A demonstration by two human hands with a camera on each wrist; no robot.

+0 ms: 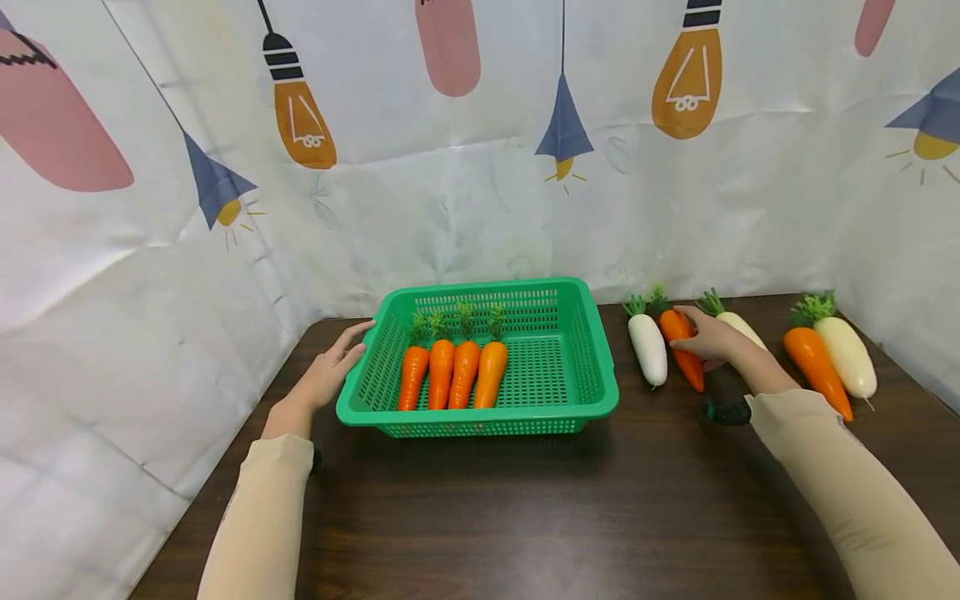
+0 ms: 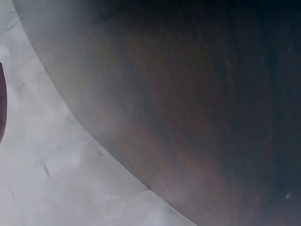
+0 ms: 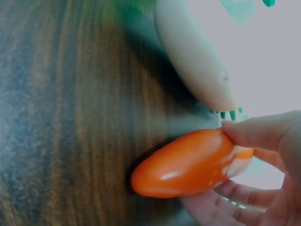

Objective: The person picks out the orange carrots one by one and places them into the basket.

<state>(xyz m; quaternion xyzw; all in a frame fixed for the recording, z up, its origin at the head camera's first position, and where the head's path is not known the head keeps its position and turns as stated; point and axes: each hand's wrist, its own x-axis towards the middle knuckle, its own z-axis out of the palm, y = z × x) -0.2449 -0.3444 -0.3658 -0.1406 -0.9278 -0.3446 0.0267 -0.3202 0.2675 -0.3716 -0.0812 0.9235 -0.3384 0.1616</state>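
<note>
On the right side of the table, my right hand (image 1: 712,340) holds an orange carrot (image 1: 687,364) near its leafy end. The right wrist view shows the thumb on one side of the carrot (image 3: 181,165) and fingers on the other, its tip close to the tabletop. Just left of it lies a white radish (image 1: 648,346). My left hand (image 1: 330,372) rests at the left rim of a green basket (image 1: 480,414), fingers extended. Several carrots (image 1: 465,375) lie side by side in the basket's left part, tops pointing back. The left wrist view shows mostly tabletop.
Another white radish (image 1: 742,328) lies partly behind my right hand. Farther right, a carrot (image 1: 819,371) and a white radish (image 1: 846,356) lie together. A patterned white curtain (image 1: 480,208) hangs behind the dark wooden table (image 1: 525,517).
</note>
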